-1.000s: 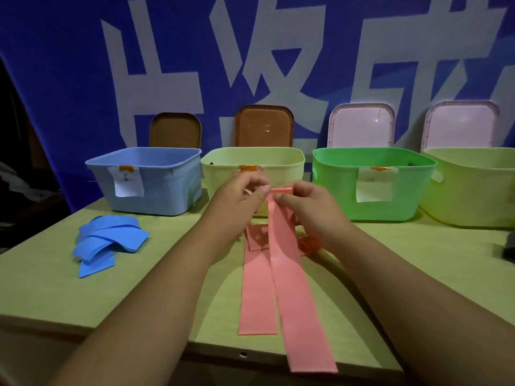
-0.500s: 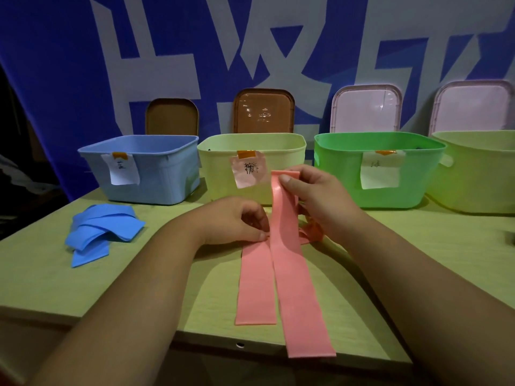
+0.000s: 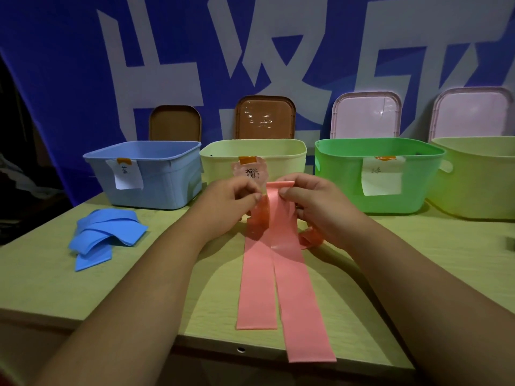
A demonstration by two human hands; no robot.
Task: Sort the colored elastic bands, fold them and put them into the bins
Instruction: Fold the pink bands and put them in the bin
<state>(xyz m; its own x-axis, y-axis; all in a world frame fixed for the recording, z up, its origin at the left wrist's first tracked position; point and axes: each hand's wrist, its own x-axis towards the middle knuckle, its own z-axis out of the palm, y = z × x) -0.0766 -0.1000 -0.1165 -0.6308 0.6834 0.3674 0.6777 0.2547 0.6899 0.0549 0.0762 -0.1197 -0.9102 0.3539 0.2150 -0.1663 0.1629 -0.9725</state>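
Two long pink elastic bands run from the table's middle toward me. The right pink band hangs past the front edge; my right hand pinches its raised top end. The left pink band lies flat, and my left hand pinches its bunched upper part. Both hands are level, just in front of the pale yellow bin with a pink label. More crumpled pink band shows under my right hand. A heap of blue bands lies at the left.
Four open bins stand in a row at the back: a blue bin, the pale yellow one, a green bin and another yellow-green bin. Lids lean on the blue banner behind them. A dark object sits at the right edge.
My left hand dropped to the table, took hold of the left pink band's upper part and lifted it up beside my right hand. My right hand kept its pinch on the right band's top.
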